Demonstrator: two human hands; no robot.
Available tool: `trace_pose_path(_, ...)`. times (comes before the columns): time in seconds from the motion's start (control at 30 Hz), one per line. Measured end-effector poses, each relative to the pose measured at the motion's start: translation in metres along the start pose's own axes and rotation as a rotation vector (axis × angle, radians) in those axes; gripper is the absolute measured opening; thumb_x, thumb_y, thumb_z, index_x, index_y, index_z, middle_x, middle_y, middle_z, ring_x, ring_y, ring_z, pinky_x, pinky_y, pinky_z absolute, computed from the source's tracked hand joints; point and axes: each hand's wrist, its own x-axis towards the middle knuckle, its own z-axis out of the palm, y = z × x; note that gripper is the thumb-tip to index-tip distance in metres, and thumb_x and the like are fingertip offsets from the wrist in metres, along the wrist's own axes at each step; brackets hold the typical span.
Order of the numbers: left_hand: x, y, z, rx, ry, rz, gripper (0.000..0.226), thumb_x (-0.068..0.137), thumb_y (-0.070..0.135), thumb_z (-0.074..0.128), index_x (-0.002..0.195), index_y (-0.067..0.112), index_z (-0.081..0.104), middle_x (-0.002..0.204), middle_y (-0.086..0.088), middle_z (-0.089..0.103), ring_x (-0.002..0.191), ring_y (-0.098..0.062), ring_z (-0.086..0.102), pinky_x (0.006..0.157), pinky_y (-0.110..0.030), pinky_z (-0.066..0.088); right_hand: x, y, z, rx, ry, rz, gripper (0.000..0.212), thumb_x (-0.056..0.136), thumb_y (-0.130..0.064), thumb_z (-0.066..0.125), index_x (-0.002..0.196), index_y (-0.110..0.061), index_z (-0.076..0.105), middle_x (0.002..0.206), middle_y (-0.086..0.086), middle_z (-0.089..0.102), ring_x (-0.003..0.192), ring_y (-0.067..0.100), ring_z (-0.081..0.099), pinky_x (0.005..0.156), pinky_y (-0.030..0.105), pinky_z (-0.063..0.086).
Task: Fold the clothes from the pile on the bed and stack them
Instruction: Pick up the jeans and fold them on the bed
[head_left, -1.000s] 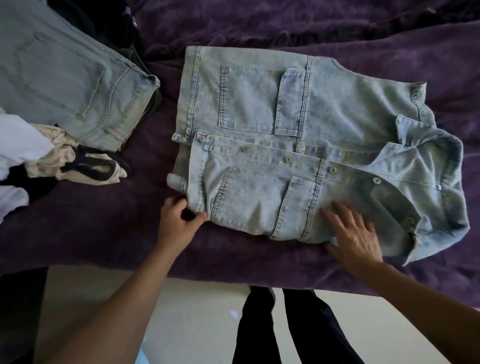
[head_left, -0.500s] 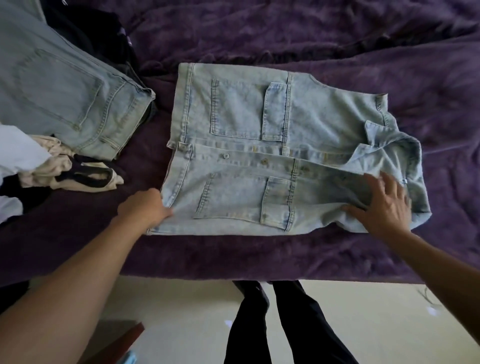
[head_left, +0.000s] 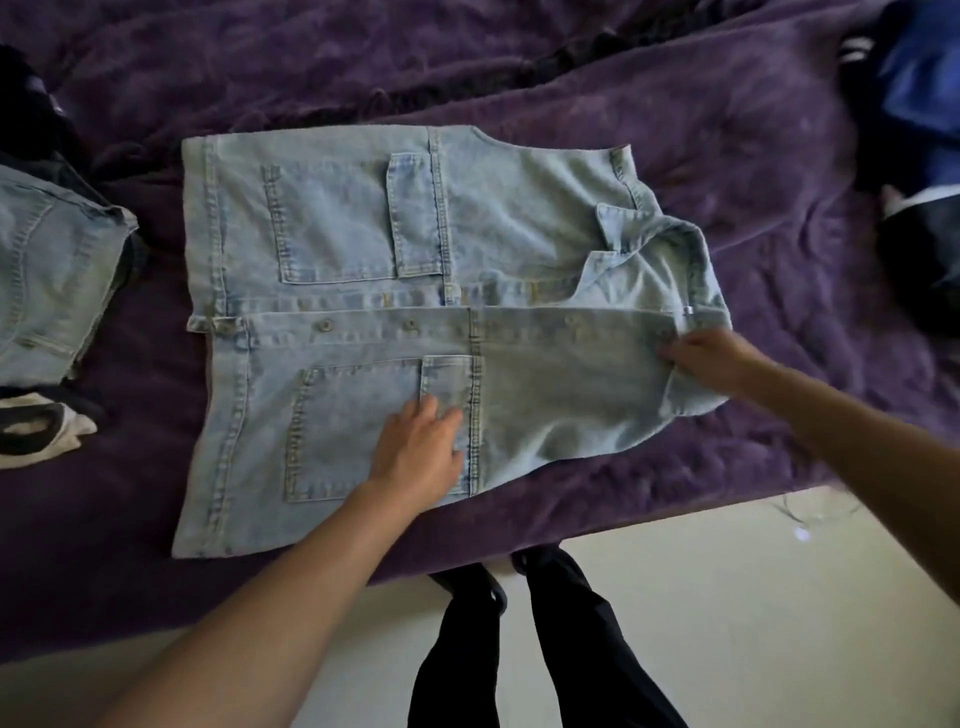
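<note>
Left hand (head_left: 422, 447) flat on denim jacket (head_left: 363, 228) (at pocket); right hand (head_left: 714, 359) pinching collar edge; purple bedspread (head_left: 571, 78) beneath.

Purple fuzzy blanket (head_left: 727, 130) lies rumpled up top, cream floor (head_left: 753, 623) below its near edge, dark trouser legs (head_left: 587, 649) standing there.

My left hand (head_left: 421, 449) lies flat, palm down, fingers straight, pressing on the jacket (head_left: 337, 234); the forearm comes in from lower left. My right hand (head_left: 709, 361) has its fingers curled, pinching the jacket's edge; that arm comes in from the right. Both forearms are bare.
</note>
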Motion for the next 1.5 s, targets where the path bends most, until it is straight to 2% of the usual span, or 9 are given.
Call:
trace_pose_path(0.2, 0.033, 0.034, -0.002, -0.003, 0.091, -0.055, 0.044, 0.091, 0.03, 0.054, 0.132, 0.016, 0.047, 0.129, -0.01, 0.044, 0.118, -0.029, 0.043, 0.098, -0.041, 0.04, 0.067, -0.013, -0.061, 0.33, 0.264, -0.101, 0.032, 0.084, -0.046, 0.062, 0.074, -0.017, 0.068, 0.078, 0.007, 0.068, 0.078, 0.024, 0.063, 0.078, 0.045, 0.051)
trace_pose_path(0.37, 0.057, 0.073, -0.013, -0.051, 0.105, 0.008, 0.041, 0.093, 0.031, 0.053, 0.13, 0.016, 0.049, 0.124, -0.006, 0.045, 0.115, -0.026, 0.044, 0.095, -0.038, 0.04, 0.03, 0.045, -0.04, -0.024, -0.041, -0.299, 0.059, 0.067, -0.057, 0.077, 0.118, -0.031, 0.063, 0.107, -0.011, 0.06, 0.098, 0.013, 0.058, 0.088, 0.032, 0.046)
trace_pose_path(0.47, 0.079, 0.09, -0.014, -0.058, 0.075, 0.007, 0.045, 0.093, 0.033, 0.053, 0.135, 0.019, 0.045, 0.132, -0.006, 0.041, 0.122, -0.025, 0.04, 0.099, -0.037, 0.037, 0.033, 0.072, -0.027, -0.392, -0.132, -0.435, 0.031, 0.08, -0.046, 0.071, 0.088, -0.018, 0.064, 0.09, -0.003, 0.061, 0.094, 0.026, 0.06, 0.078, 0.036, 0.046)
trace_pose_path(0.6, 0.12, 0.098, -0.026, -0.047, 0.14, -0.013, 0.049, 0.092, 0.03, 0.055, 0.139, 0.022, 0.042, 0.14, -0.01, 0.037, 0.127, -0.029, 0.037, 0.1, -0.041, 0.038, 0.068, 0.075, -0.053, 0.066, -0.097, -0.343, 0.039, 0.089, -0.031, 0.066, 0.056, -0.015, 0.054, 0.047, -0.007, 0.052, 0.05, 0.006, 0.052, 0.05, 0.024, 0.043)
trace_pose_path(0.77, 0.167, 0.121, -0.034, -0.008, 0.1, -0.031, 0.055, 0.091, 0.024, 0.055, 0.142, 0.02, 0.034, 0.142, -0.013, 0.034, 0.127, -0.034, 0.035, 0.096, -0.045, 0.04, 0.085, 0.081, -0.051, -0.083, 0.001, -0.201, 0.018, 0.079, -0.044, 0.072, 0.087, -0.029, 0.068, 0.086, -0.004, 0.065, 0.086, 0.02, 0.063, 0.077, 0.035, 0.052)
trace_pose_path(1.0, 0.176, 0.144, -0.007, 0.272, -0.021, 0.094, 0.076, 0.082, 0.003, 0.051, 0.148, 0.014, 0.016, 0.15, -0.009, 0.023, 0.135, -0.034, 0.024, 0.105, -0.044, 0.032, 0.079, 0.092, -0.02, 0.049, -0.081, -0.168, 0.114, 0.061, -0.06, 0.08, 0.15, -0.027, 0.017, 0.134, 0.009, 0.051, 0.113, 0.028, 0.056, 0.092, 0.042, 0.048)
trace_pose_path(1.2, 0.162, 0.125, -0.023, 0.062, -0.088, 0.234, 0.062, 0.093, 0.009, 0.047, 0.15, 0.022, 0.025, 0.156, -0.003, 0.019, 0.143, -0.028, 0.019, 0.114, -0.045, 0.028, 0.09, 0.073, -0.034, -0.202, -0.041, -0.14, 0.095, 0.068, -0.059, 0.075, 0.143, -0.028, 0.026, 0.128, 0.007, 0.055, 0.113, 0.031, 0.054, 0.085, 0.042, 0.046)
trace_pose_path(1.37, 0.176, 0.092, -0.067, -0.111, 0.244, 0.07, 0.026, 0.092, 0.015, 0.053, 0.115, 0.011, 0.063, 0.112, -0.008, 0.056, 0.105, -0.028, 0.053, 0.081, -0.042, 0.049, 0.113, -0.005, -0.071, -0.17, 0.199, -0.38, 0.068, 0.077, -0.048, 0.07, 0.135, -0.022, 0.045, 0.127, 0.009, 0.054, 0.116, 0.032, 0.049, 0.088, 0.044, 0.043)
trace_pose_path(1.5, 0.156, 0.054, -0.074, -0.042, 0.301, 0.158, 0.004, 0.079, 0.009, 0.068, 0.079, 0.006, 0.065, 0.079, -0.011, 0.059, 0.076, -0.033, 0.061, 0.057, -0.038, 0.051, 0.093, -0.055, -0.055, -0.253, 0.114, -0.841, 0.025, 0.083, -0.038, 0.068, 0.101, -0.021, 0.068, 0.098, -0.004, 0.069, 0.085, 0.022, 0.066, 0.069, 0.033, 0.052)
